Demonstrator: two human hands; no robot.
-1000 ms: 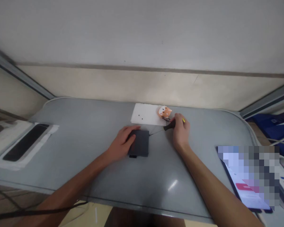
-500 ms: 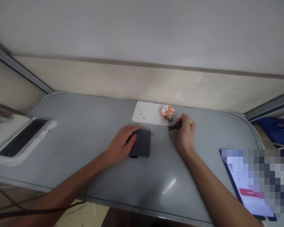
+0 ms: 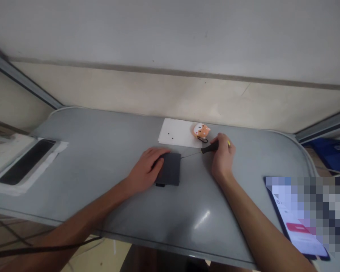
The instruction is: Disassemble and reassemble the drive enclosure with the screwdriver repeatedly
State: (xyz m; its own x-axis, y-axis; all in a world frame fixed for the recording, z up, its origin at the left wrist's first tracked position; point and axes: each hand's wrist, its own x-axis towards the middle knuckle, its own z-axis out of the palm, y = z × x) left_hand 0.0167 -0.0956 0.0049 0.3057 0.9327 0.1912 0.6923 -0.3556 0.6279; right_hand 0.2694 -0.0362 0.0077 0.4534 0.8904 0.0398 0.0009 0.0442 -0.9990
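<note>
A dark, flat, box-shaped device (image 3: 171,170) rests on the grey desk (image 3: 170,211), a small black piece jutting from its near edge. Around its left side my left hand (image 3: 147,168) is closed, thumb on top. My right hand (image 3: 223,155) grips the dark handle of a screwdriver (image 3: 209,148), which has a yellow mark at its end. The thin shaft points left, and its tip meets the device's right side near the far corner. Whether the tip sits in a hole is too small to tell.
Behind the device lies white paper (image 3: 177,132) with dark specks, and an orange-and-white animal-shaped case (image 3: 201,130) on its right end. At left is a dark phone-like slab (image 3: 28,162) on white material. A lit tablet (image 3: 300,226) lies at right. A wall (image 3: 130,87) closes the back.
The screwdriver tip has come up against the device's right side, a small move left. My left hand keeps its hold. The whole view has shifted slightly.
</note>
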